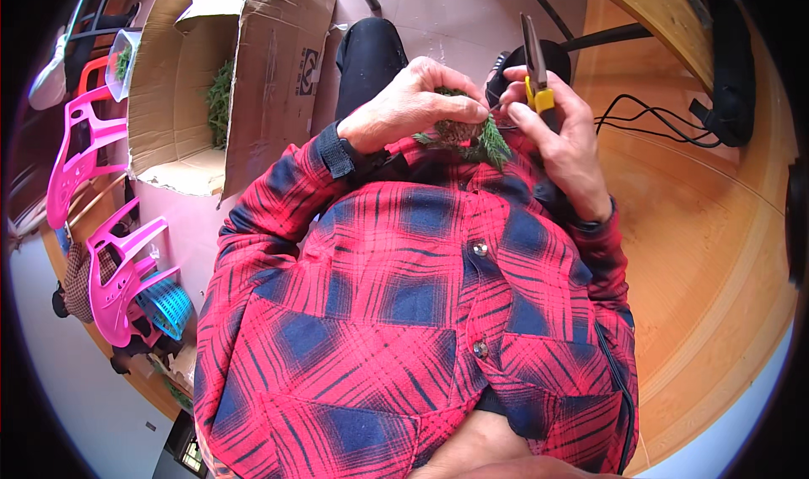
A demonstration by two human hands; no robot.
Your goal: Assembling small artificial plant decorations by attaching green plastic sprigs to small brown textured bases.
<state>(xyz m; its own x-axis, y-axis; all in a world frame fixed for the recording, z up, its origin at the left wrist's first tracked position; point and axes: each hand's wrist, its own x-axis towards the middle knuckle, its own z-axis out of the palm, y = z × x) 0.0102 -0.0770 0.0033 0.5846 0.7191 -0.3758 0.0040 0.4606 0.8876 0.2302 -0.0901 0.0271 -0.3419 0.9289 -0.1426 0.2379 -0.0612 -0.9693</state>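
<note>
Your left hand (409,104) grasps a small, rounded brown-green plant bundle (459,132), its thumb and fingertips pinching the top near a feathery green sprig (495,144). The bundle is held up in front of your red-and-navy plaid shirt (396,260). Your right hand (566,133) is curled around metal pliers with yellow grips (536,73), their nose pointing away from you. Its fingertips are just beside the left hand's; whether they pinch anything else, you cannot tell from here. To your left, an open brown cardboard box (274,100) has leafy green foliage (221,100) inside. Beyond it are pink plastic chairs (108,298) and a blue lattice basket (171,306).
</note>
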